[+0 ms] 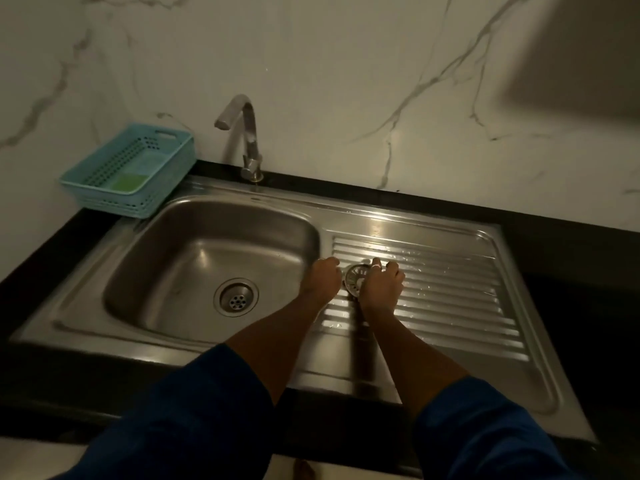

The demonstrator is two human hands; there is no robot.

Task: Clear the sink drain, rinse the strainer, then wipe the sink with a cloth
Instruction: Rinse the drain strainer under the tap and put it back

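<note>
Head cam looking down at a dim kitchen corner: far left on the black counter [52,251] sits a teal plastic basket [130,171] with something green in it, then the faucet [244,136] against a white marbled wall [346,64] and the steel sink [207,258] with its open drain [236,297]. Moving right onto the ribbed drainboard [450,289], which looks wet and shiny, the left hand [322,277] is curled loosely at the basin's edge and I can't tell if it's gripping anything. Right beside it the strainer [355,278] sits at the drainboard, with the right hand [382,284] closed around its rim, blue sleeves [485,438] at the bottom.
</note>
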